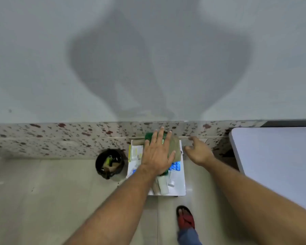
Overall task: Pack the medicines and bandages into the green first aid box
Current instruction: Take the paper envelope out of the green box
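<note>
Left hand [157,152] is lying flat, palm down, fingers spread and extended, covering most of the green first aid box [149,136]; nothing is clamped in it, only resting on top. The box is sitting at the far end of a small white table [179,184], close to the flower-patterned wall tiles [60,137]. Right hand [198,151] is hovering just right of the table edge, fingers loosely curled, apart, gripping nothing. Both forearms are reaching forward from the bottom of the view. On the table: a blue blister pack [175,166], white bandage rolls [162,185], a white-yellow medicine carton [135,152]. All print is blurring out, no label readable. A black bin [109,163] is standing left of the table.
</note>
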